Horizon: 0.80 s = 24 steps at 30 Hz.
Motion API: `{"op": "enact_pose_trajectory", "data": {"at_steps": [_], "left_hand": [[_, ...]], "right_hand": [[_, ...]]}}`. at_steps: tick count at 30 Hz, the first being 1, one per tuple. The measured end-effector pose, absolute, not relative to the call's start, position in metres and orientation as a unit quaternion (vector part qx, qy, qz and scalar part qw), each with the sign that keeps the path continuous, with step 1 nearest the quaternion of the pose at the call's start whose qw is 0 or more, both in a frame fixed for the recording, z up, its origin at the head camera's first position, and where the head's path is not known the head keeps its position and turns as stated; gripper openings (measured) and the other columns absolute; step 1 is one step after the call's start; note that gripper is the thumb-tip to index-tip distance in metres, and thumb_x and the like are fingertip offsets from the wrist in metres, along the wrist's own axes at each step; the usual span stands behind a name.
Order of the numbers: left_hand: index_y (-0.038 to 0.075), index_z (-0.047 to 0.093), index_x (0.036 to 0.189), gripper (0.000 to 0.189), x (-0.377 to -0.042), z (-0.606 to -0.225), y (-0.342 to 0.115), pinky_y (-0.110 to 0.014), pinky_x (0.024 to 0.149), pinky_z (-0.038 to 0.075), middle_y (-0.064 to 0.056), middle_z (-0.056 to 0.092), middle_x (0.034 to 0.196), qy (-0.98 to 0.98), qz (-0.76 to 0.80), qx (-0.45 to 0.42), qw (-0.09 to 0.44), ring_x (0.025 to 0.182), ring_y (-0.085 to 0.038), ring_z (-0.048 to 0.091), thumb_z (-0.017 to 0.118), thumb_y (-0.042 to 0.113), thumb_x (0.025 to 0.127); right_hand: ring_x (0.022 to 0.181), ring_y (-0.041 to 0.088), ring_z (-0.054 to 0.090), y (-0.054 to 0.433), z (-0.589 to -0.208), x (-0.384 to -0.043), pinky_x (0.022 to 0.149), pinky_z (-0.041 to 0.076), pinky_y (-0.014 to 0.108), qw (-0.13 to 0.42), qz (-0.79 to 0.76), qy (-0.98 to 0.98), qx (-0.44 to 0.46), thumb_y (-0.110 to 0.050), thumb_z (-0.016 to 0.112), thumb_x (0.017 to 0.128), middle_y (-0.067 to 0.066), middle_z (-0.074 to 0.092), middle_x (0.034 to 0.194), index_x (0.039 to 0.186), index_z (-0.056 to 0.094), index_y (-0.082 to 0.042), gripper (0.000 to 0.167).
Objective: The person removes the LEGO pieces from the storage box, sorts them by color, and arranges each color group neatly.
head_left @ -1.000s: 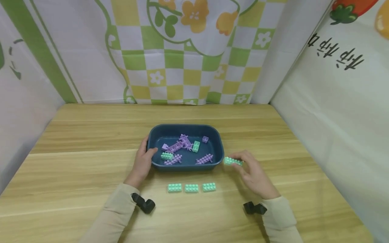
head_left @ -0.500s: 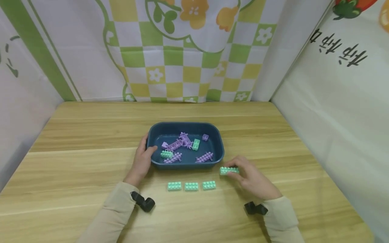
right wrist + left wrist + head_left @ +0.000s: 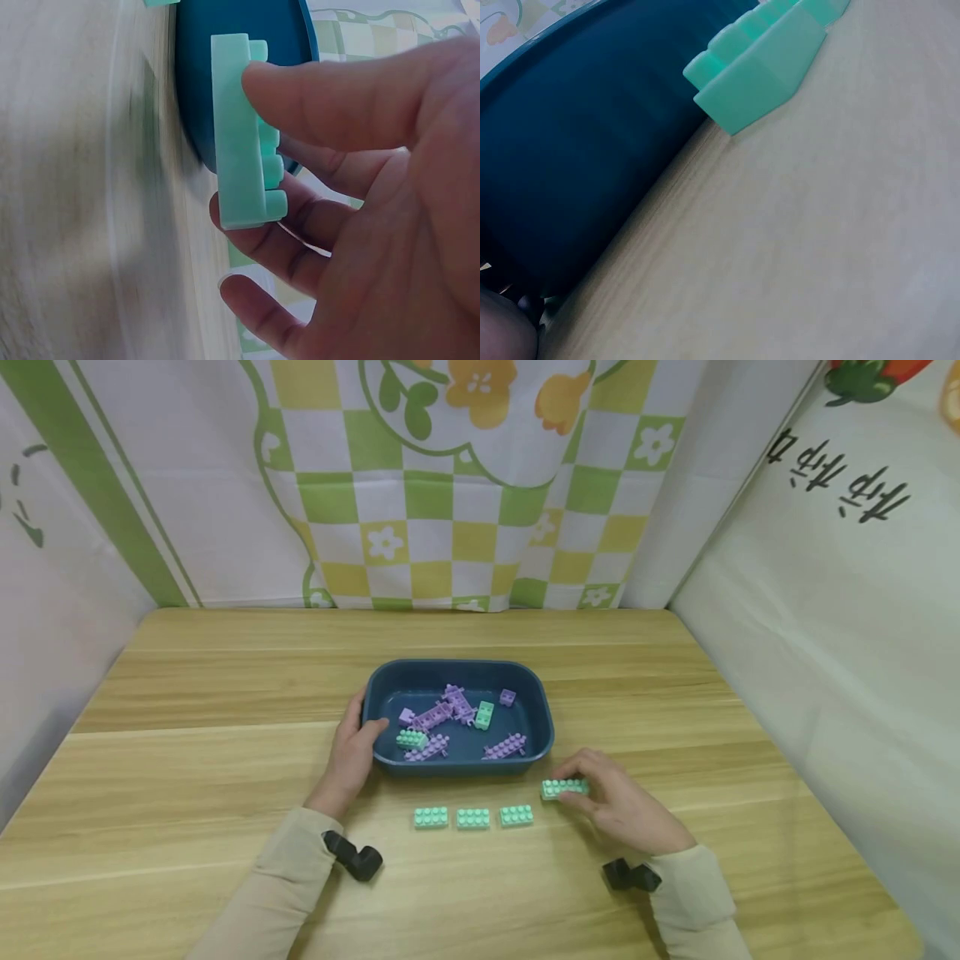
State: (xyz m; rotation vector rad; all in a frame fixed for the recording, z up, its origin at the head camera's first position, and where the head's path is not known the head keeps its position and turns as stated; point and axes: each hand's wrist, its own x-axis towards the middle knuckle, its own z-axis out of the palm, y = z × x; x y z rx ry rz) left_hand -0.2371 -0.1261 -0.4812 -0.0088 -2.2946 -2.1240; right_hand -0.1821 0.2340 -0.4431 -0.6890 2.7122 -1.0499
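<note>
My right hand pinches a long mint-green building block between thumb and fingers, just off the tray's near right corner. In the right wrist view the block is held by its sides, its studs facing the palm, over the wood. My left hand grips the left end of a dark blue tray, thumb over the rim and fingers outside. Three mint-green blocks, left, middle and right, lie in a row in front of the tray. The held block is at the right end of that row.
Inside the tray lie several purple blocks and two mint-green ones, one on the right and one on the left. A patterned curtain hangs behind the wooden table.
My right hand has carried the mint-green block toward me and slightly left, from beside the tray's right end to near the row. My left hand keeps its grip on the tray.
</note>
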Motion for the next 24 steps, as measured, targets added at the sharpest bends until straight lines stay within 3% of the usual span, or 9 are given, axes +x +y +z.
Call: {"op": "enact_pose_trajectory", "data": {"at_steps": [24], "left_hand": [[0.011, 0.023, 0.154, 0.061, -0.2387, -0.483, -0.1262, -0.043, 0.118, 0.016, -0.009, 0.022, 0.159, -0.735, -0.677, -0.005, 0.015, 0.145, -0.026, 0.019, 0.044, 0.011, 0.097]], "right_hand": [[0.104, 0.013, 0.057, 0.2361, -0.4446, -0.182, 0.092, 0.049, 0.041, 0.093, -0.339, 0.906, -0.237, -0.014, 0.069, 0.089, -0.01, 0.061, 0.108, 0.108, 0.065, -0.021, 0.021]]}}
